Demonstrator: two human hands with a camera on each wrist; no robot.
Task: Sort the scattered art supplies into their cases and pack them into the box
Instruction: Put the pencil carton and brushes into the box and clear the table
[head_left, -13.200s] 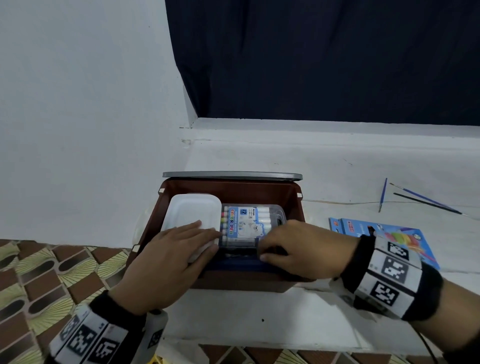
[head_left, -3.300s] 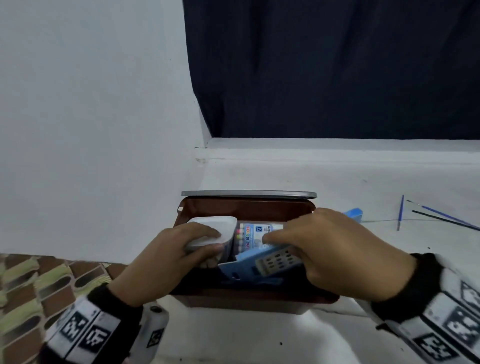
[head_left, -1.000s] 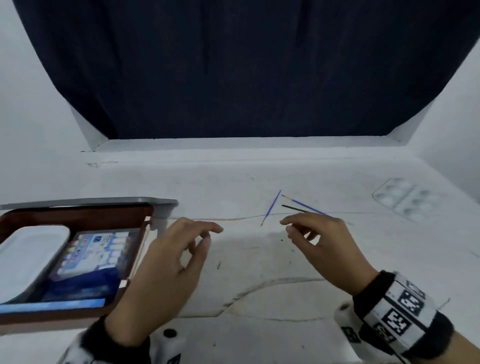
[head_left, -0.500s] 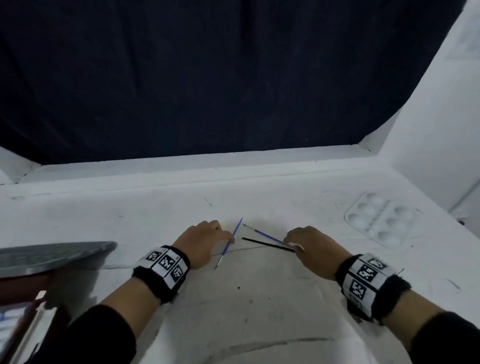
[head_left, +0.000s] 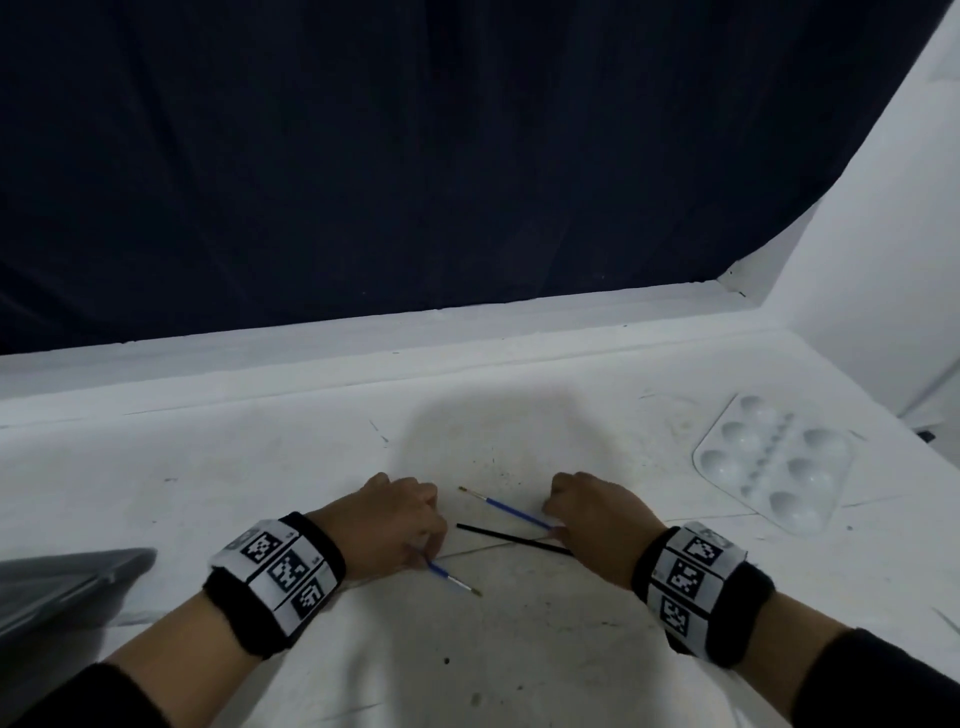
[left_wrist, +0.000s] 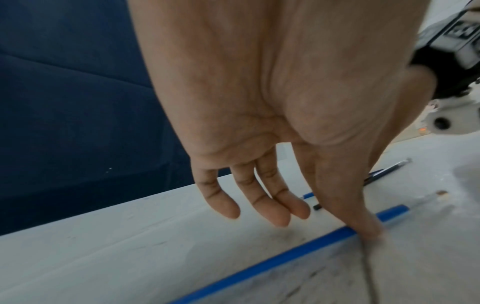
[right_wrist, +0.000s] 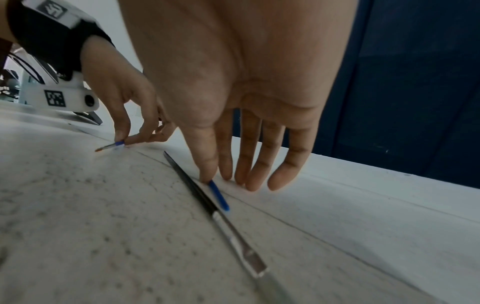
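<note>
Navy curtain (head_left: 363, 156), white wall (head_left: 883, 234), white tabletop (head_left: 208, 467)

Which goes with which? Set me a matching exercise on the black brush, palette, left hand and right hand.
Things:
1 black brush
2 palette
3 left hand
4 right hand

States:
A pinches the far blue brush
B far right on the table
C lies between both hands
D pinches the near blue brush

Pairs: 1-C, 2-B, 3-D, 4-A
</note>
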